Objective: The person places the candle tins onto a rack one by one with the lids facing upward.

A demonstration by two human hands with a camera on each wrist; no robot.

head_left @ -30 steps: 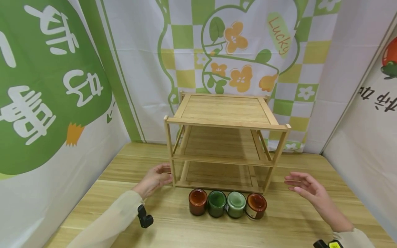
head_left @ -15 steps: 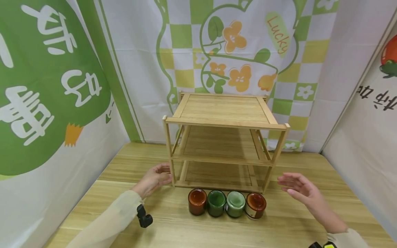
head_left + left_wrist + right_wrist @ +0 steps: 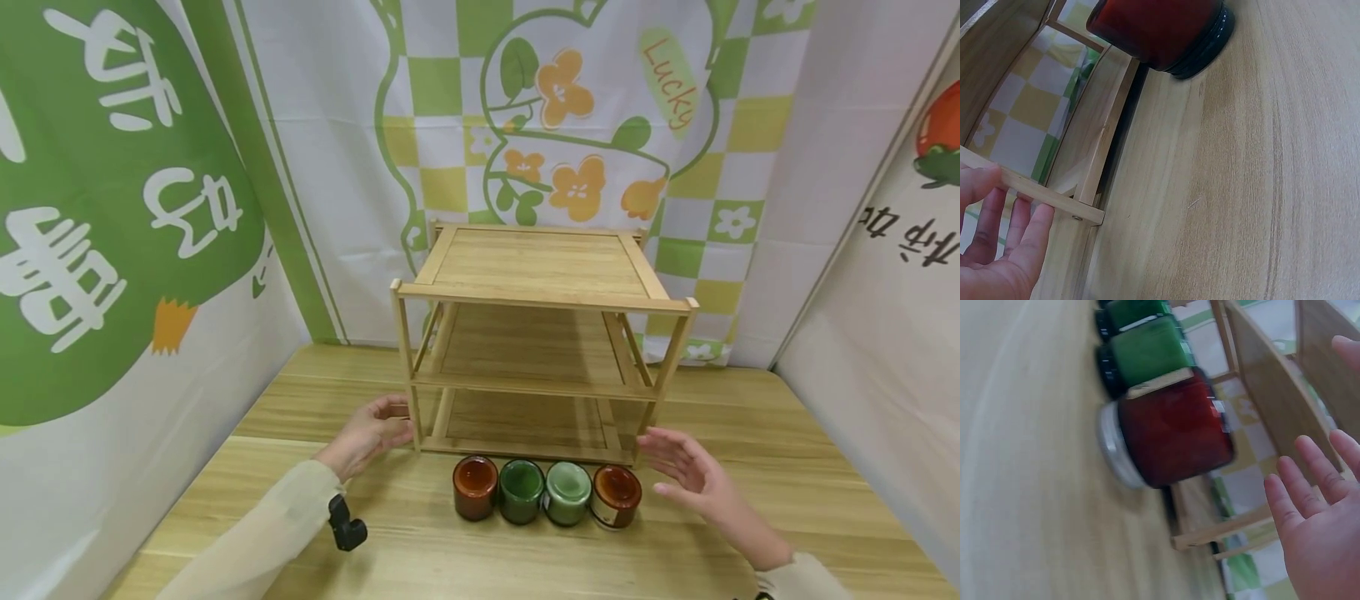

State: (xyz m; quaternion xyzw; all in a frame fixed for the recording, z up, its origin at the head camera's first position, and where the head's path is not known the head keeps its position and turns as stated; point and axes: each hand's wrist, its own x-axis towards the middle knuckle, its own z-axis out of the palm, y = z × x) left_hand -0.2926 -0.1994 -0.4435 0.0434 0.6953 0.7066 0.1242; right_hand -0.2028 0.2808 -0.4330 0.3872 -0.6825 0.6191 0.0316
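A three-tier wooden rack (image 3: 543, 262) stands on the table. My left hand (image 3: 371, 435) is at its left front post; in the left wrist view, the thumb and fingertips (image 3: 1040, 219) pinch that post (image 3: 1054, 199) from opposite sides. My right hand (image 3: 693, 479) is beside the right front post, fingers spread and holding nothing. In the right wrist view its open palm (image 3: 1329, 531) faces the rack. Before the rack stand a red-brown glass jar (image 3: 475, 487), a dark green jar (image 3: 521, 492), a light green jar (image 3: 567, 493) and a labelled red-brown jar (image 3: 617, 497), all bottoms up.
The wood-grain table (image 3: 450, 567) runs beneath everything. A printed cloth (image 3: 592, 125) with green checks hangs right behind the rack. Cloth walls rise at the left (image 3: 225, 275) and right (image 3: 877, 325).
My right hand has moved left, from well off the rack to beside its right front post. My left hand has stayed at the left post. The rack and jars stand as before.
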